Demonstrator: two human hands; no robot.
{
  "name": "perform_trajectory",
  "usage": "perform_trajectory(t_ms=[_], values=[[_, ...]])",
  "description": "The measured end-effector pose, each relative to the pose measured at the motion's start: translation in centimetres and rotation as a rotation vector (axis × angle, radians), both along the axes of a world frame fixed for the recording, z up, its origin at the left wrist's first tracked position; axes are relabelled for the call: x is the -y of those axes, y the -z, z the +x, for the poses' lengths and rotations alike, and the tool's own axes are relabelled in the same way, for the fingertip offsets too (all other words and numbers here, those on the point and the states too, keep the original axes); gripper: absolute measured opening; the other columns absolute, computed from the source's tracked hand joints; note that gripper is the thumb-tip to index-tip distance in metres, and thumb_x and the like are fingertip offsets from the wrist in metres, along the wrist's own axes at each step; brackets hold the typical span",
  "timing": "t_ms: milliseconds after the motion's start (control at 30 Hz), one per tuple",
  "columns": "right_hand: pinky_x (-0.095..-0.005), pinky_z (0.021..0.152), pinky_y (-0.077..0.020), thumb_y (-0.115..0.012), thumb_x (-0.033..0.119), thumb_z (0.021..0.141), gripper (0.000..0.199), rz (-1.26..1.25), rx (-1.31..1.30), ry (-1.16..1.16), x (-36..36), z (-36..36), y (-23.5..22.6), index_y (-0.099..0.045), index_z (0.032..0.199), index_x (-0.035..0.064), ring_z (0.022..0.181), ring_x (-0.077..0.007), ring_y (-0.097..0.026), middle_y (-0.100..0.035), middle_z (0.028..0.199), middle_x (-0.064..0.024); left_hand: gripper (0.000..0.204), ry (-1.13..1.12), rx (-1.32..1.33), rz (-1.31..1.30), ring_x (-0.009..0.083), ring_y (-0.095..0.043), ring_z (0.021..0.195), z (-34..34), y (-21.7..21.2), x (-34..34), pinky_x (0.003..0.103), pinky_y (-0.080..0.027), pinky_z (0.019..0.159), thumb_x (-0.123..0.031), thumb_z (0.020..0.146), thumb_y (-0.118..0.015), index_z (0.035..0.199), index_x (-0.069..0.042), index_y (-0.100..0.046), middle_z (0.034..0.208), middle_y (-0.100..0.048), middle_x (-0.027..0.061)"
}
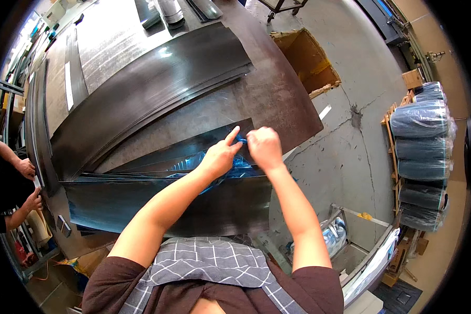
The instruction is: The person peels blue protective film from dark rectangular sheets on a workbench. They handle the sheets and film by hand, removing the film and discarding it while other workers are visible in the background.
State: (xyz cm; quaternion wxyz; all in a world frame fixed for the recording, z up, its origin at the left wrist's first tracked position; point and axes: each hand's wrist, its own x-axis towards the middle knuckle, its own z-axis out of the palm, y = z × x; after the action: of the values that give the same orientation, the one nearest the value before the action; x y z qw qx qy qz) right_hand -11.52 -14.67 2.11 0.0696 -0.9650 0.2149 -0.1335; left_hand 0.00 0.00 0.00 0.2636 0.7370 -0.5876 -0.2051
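Crumpled blue plastic film (240, 166) lies over the right end of a thin dark sheet (193, 148). My left hand (221, 157) is closed on a bit of this film, its index finger pointing up and away. Beside it, my right hand (265, 149) is a fist at the sheet's right corner, with blue film showing at its fingers. Nearer to me, a stack of glossy dark sheets (167, 206) lies along the table's front edge, partly under my left forearm. Farther back is another stack of wide dark sheets (157, 78), which looks curved.
A co-worker's hands (29, 183) hold something at the left of the table (293, 104). Right of it stand an open cardboard box (311, 63) and a bin (358, 230) containing blue film. Plastic-wrapped rolls (423, 152) sit on a pallet at far right.
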Motion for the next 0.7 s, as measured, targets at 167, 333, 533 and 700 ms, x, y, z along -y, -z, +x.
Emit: perform_trajectory(t_ms=[167,333,533,700], values=[[-0.0404,0.07,-0.043,-0.061,0.021,0.087,0.018,-0.091,0.186,-0.291,0.1,1.3,0.1,-0.06,0.07,0.0141,0.077,-0.0253,-0.058,-0.058,0.076,-0.0067,0.045,0.035,-0.036,-0.073,0.0389,-0.063,0.102,3.1,0.6,1.0,0.043,-0.052,0.088,0.009,0.072,-0.055,0.113,-0.006,-0.065,0.143,-0.047,0.0193],[-0.0466,0.077,-0.0484,-0.059,0.025,0.089,0.023,0.415,0.17,0.253,7.3,0.6,0.0,-0.067,0.084,0.0038,0.085,-0.0354,-0.064,-0.068,0.086,-0.0155,0.023,-0.248,-0.736,-0.194,0.0214,-0.056,0.083,2.5,0.4,0.7,0.031,-0.048,0.078,0.009,0.07,-0.063,0.084,-0.007,-0.054,0.088,-0.057,0.0057],[-0.0496,0.095,-0.0434,-0.054,0.035,0.095,0.043,0.063,0.36,0.38,7.8,1.8,-4.7,-0.061,0.113,-0.0036,0.11,-0.0432,-0.058,-0.063,0.118,-0.0261,0.022,-0.903,-1.443,-0.491,0.0073,-0.05,0.077,7.3,-2.1,0.1,0.025,-0.044,0.067,-0.003,0.077,-0.07,0.083,-0.013,-0.053,0.08,-0.052,-0.0042],[-0.0516,0.117,-0.0237,-0.077,0.041,0.077,0.086,0.245,0.107,-0.332,-3.6,-0.1,-3.4,-0.04,0.144,0.0021,0.143,-0.0361,-0.034,-0.044,0.146,-0.0194,0.022,-0.923,-0.432,-0.634,0.0057,-0.041,0.07,7.8,-0.2,1.4,0.023,-0.039,0.063,0.0,0.079,-0.068,0.081,-0.007,-0.047,0.076,-0.045,-0.0036]])
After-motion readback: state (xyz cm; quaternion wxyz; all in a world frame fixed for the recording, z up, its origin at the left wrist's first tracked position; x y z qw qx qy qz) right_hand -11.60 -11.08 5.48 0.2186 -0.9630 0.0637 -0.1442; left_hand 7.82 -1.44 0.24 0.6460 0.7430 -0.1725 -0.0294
